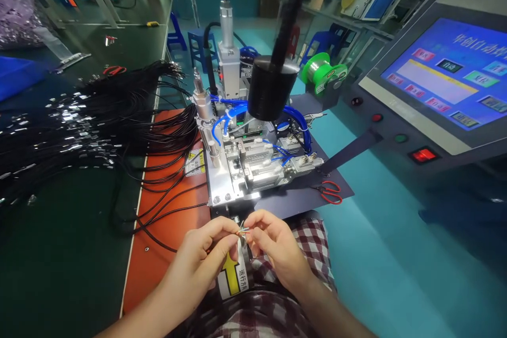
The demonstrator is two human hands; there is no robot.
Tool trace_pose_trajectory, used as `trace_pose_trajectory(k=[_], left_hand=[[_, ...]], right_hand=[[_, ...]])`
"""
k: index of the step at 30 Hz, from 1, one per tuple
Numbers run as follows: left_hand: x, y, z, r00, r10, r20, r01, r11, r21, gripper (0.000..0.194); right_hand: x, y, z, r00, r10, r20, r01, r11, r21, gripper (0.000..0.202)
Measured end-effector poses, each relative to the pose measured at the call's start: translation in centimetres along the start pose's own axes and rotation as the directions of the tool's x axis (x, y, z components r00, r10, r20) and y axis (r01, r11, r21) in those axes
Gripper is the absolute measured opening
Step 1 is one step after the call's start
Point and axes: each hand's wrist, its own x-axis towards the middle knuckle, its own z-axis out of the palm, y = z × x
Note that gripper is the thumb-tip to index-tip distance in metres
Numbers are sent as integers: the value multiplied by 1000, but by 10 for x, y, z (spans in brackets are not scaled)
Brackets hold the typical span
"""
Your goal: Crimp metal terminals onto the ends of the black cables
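Note:
My left hand [212, 256] and my right hand [275, 245] meet in front of the machine, with their fingertips almost touching. Thin coloured wires [243, 231] run between the fingertips, and both hands pinch them. Just below lies a white label with a yellow arrow [232, 274], partly covered by my left hand. The metal machine [261, 163], with blue air tubes, stands right beyond the hands. Black cables [170, 137] spread over the orange surface [158, 211] to the left.
Red-handled scissors [331, 192] rest on the dark plate at right. A black cylinder [272, 87] hangs over the machine. A green solder spool [322, 75] and a touchscreen [447, 74] stand at right; a dark green table [51, 253] is at left.

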Motion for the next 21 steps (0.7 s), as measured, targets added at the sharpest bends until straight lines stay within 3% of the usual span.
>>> trace_pose_trajectory(k=[7,13,21], left_hand=[[1,0,1,999,-41,-4,40,989,-143,21],[2,-7,3,1000,-6,-26,0,976,-217,17],[4,-2,5,992,-73,-101,37,947,-318,20]], right_hand=[[4,5,5,999,-12,-32,11,999,-35,14],[-1,7,20,994,-67,-86,53,986,-155,13],[-4,6,18,993,-69,-94,44,967,-250,15]])
